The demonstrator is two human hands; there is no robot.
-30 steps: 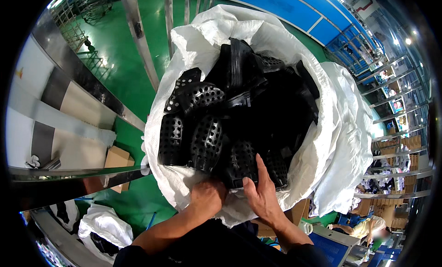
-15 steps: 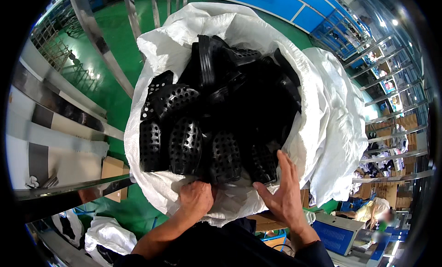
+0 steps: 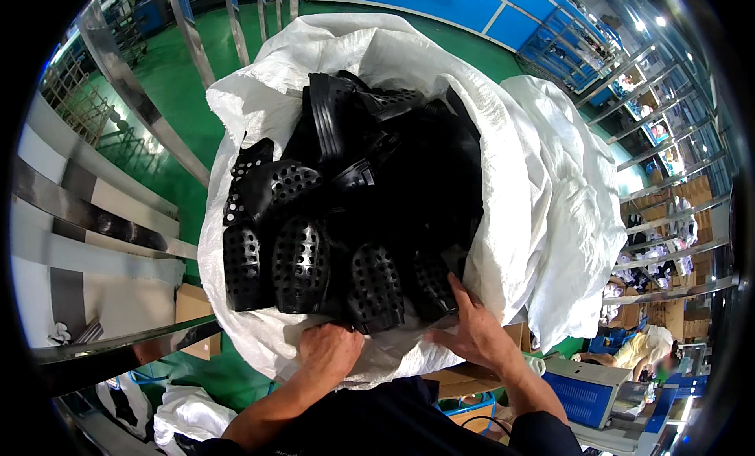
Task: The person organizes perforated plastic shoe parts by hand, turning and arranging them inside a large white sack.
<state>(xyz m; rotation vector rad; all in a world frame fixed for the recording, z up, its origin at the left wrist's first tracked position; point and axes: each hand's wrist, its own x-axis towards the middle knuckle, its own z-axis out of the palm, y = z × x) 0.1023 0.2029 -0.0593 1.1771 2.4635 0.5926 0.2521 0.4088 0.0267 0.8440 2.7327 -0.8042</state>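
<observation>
A large white woven sack (image 3: 440, 360) stands with its mouth spread wide in front of me, filled with black perforated shoes. My left hand (image 3: 330, 354) is closed in a fist at the near rim, gripping the sack there; its fingertips are hidden. Just beyond that fist is one shoe (image 3: 376, 287), toe toward me. My right hand (image 3: 481, 334) holds the rightmost shoe (image 3: 434, 283) of the near row, fingers along its right side and thumb at its near end. Farther left, two more shoes (image 3: 300, 267) lie side by side. Deep shadow hides the sack's middle.
Another white sack (image 3: 578, 220) bulges against the right side. Metal bars (image 3: 145, 102) rise at the left, beside a dark rail (image 3: 134, 354). A blue machine box (image 3: 578, 393) is at lower right, with a person (image 3: 649, 350) behind it. Cardboard (image 3: 193, 307) lies left.
The sack and shoes have shifted slightly left and nearer in view. My right hand's fingers have drawn in closer round the rightmost shoe. The left fist stays at the near rim.
</observation>
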